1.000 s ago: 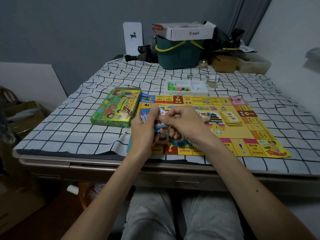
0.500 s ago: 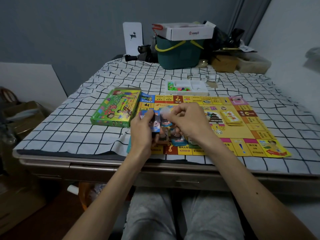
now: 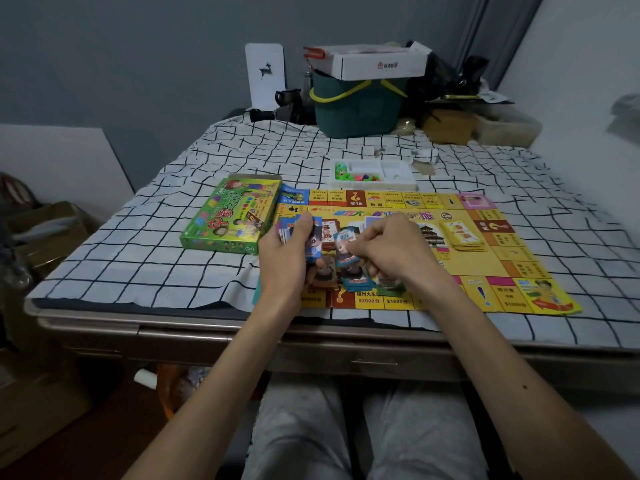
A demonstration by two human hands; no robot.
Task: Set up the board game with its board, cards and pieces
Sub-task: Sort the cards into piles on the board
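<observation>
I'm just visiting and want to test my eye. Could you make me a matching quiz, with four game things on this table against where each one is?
Things:
1. green box
2. white tray
3. yellow card pile
4. blue "100" card

Places:
A. lying on the right part of the board
B. pinched in the right hand
C. at the board's left edge
D. just beyond the board's far edge

Pairs: 1-C, 2-D, 3-A, 4-B
</observation>
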